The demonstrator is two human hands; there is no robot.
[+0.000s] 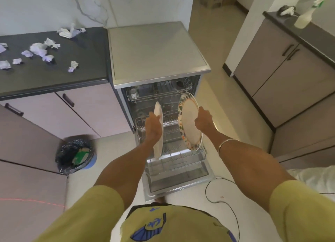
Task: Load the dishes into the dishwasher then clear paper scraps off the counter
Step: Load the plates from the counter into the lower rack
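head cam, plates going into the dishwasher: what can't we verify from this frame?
- Left hand fingers: hidden behind the edge-on white plate, head view.
- Whether either plate sits in the lower rack: the white plate and the patterned plate cover the tines.
- Upper rack contents: dark and too small.
- Paper scraps: the count is cut off by the left edge.
- Bin contents: blurred.

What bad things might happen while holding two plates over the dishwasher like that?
1. Each hand grips only one plate's edge: the left hand holds the plain plate and the right hand the patterned plate. Either might slip and break on the lower rack.
2. The plates are close together and might knock.
3. The black cable on the floor nearby could trip a foot.
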